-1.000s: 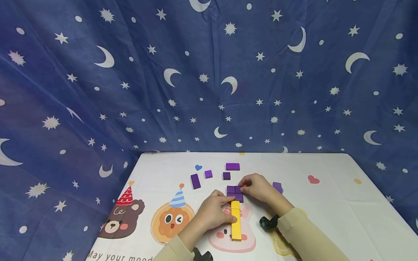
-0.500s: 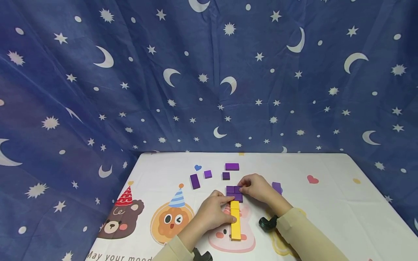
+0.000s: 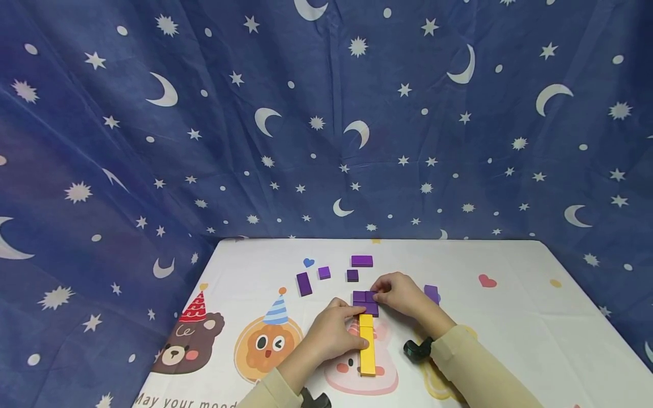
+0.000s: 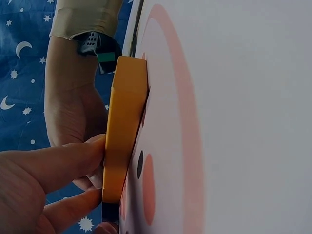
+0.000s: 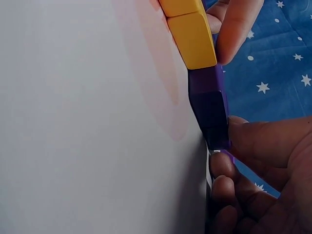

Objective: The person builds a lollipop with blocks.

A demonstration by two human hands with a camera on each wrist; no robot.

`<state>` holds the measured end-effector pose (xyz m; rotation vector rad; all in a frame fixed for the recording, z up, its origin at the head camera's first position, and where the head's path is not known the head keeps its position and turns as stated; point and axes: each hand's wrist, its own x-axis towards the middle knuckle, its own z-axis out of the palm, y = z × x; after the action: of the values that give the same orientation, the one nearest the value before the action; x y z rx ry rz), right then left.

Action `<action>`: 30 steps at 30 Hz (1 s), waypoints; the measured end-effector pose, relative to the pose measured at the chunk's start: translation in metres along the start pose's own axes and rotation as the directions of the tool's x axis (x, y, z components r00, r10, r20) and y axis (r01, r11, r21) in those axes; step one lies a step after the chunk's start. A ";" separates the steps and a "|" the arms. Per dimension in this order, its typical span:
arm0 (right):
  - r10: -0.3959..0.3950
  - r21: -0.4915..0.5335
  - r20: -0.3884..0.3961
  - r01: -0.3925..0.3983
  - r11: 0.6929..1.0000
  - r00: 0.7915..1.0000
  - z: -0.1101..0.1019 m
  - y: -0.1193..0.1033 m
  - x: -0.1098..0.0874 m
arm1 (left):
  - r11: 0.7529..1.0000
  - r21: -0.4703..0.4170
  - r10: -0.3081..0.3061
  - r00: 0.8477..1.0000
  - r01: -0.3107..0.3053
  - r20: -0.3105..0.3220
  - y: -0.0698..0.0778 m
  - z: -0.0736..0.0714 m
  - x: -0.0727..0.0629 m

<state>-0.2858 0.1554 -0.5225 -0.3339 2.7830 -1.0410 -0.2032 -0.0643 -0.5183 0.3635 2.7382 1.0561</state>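
Note:
On the table, two yellow blocks, a short one [image 3: 365, 320] and a long one [image 3: 368, 361], lie end to end like a stem. Flat purple blocks [image 3: 359, 296] form a wider top against their far end. My left hand [image 3: 329, 331] rests over them from the left, thumb on the long yellow block and index finger reaching the near purple block. At the far right corner of the purple group, my right hand [image 3: 400, 293] pinches a small purple block [image 5: 218, 136], its thumb on top in the right wrist view and other fingers curled beyond its end.
Loose purple blocks lie beyond the group: a long one [image 3: 362, 261], a dark cube [image 3: 352, 276], a lighter cube [image 3: 324, 273] and an oblong one [image 3: 304, 284]. Another purple block [image 3: 431, 293] is partly behind my right forearm. A starry blue curtain [image 3: 326, 141] hangs behind the table.

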 end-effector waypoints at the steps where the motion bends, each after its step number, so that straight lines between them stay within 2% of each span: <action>1: -0.001 -0.001 0.000 0.001 1.000 1.000 0.000 0.000 0.000 | 1.000 0.001 0.000 1.000 0.000 0.001 0.000 0.000 0.000; 9: -0.011 0.003 0.001 0.011 1.000 1.000 0.000 0.001 0.000 | 1.000 -0.005 0.014 1.000 -0.014 -0.007 0.000 -0.001 0.001; 19: -0.008 0.007 0.002 0.008 1.000 1.000 0.001 0.001 0.001 | 1.000 0.007 -0.010 1.000 0.011 -0.026 0.001 -0.003 0.006; 23: 0.000 0.010 -0.002 0.000 1.000 1.000 0.002 0.002 0.001 | 1.000 0.026 0.018 0.999 -0.018 -0.031 -0.002 -0.005 0.011; 26: -0.001 0.010 -0.006 0.001 1.000 1.000 0.002 0.003 0.001 | 0.998 0.040 0.046 0.999 -0.045 -0.017 -0.005 -0.006 0.017; 30: -0.013 0.008 -0.008 0.013 1.000 1.000 0.001 0.003 0.001 | 0.997 0.041 0.066 0.997 -0.068 0.035 -0.009 -0.009 0.024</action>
<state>-0.2872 0.1569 -0.5258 -0.3482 2.7861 -1.0591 -0.2302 -0.0691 -0.5202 0.4783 2.7392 0.9998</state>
